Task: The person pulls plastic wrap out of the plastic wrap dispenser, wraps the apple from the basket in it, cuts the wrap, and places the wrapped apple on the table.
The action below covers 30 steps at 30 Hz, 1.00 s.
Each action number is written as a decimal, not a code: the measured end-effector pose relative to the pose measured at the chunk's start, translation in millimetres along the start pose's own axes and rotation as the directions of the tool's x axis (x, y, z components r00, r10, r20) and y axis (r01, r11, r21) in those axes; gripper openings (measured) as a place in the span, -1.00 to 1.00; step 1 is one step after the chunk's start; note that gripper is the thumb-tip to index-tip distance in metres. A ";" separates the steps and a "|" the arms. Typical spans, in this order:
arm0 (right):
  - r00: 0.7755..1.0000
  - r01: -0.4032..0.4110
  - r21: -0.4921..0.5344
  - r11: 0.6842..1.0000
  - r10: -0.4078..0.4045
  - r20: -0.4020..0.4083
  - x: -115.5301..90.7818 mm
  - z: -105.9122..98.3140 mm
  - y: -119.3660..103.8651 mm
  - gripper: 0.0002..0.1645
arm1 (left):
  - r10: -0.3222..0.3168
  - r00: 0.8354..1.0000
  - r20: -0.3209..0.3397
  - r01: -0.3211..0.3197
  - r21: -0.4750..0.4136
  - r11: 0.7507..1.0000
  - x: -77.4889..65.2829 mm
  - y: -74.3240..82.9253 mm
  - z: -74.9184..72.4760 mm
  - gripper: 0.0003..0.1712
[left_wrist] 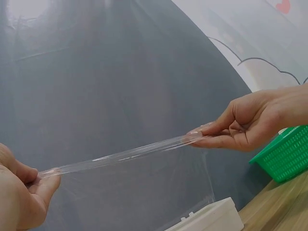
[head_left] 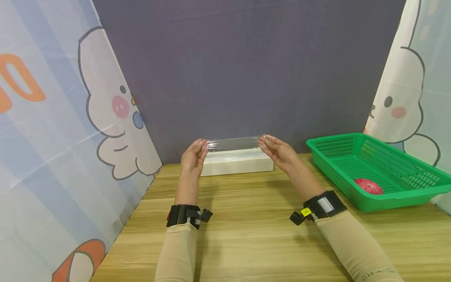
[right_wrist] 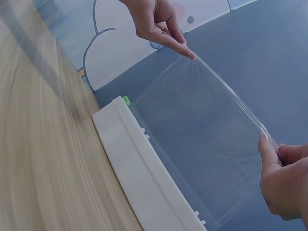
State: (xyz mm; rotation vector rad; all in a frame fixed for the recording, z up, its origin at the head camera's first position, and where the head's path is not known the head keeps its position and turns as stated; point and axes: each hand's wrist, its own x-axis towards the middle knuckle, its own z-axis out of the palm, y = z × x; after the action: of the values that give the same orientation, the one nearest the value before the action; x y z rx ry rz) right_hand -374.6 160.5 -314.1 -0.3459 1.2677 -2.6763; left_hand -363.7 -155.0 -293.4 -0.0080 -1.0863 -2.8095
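A sheet of clear plastic wrap point(right_wrist: 202, 125) stretches between both hands, its lower part running down to a white dispenser box point(head_left: 237, 166) at the back of the table. My left hand point(head_left: 193, 156) pinches one corner of its top edge between thumb and fingers. The opposite corner is pinched by my right hand point(head_left: 278, 152). In the left wrist view the top edge of the wrap looks gathered into a taut band. Both hands are raised above the box, one near each of its ends. A small green piece point(right_wrist: 126, 101) shows at one end of the box.
To the right stands a green plastic basket point(head_left: 377, 166) holding a round pinkish-red object point(head_left: 368, 186). A dark grey cloth point(head_left: 246, 70) hangs close behind the box. Printed curtains point(head_left: 53, 137) flank the wooden table point(head_left: 246, 235) on both sides.
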 end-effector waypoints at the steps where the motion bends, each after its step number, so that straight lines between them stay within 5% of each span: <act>1: 1.000 0.000 0.000 1.000 0.000 0.001 0.0 0.2 -0.5 -0.33 | -0.001 1.000 -0.002 0.001 -0.001 1.000 -0.3 0.6 0.1 -0.50; 30: 0.997 0.042 0.071 0.997 -0.047 0.057 -16.6 22.5 -23.8 -0.30 | 0.029 0.998 0.064 -0.027 -0.040 0.999 -17.8 24.7 20.0 -0.52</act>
State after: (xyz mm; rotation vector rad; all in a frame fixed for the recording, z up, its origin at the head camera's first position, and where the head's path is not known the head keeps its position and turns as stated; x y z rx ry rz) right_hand -353.5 162.8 -284.1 -0.4455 1.1608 -2.7176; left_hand -343.8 -157.7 -262.9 -0.1178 -1.0354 -2.8233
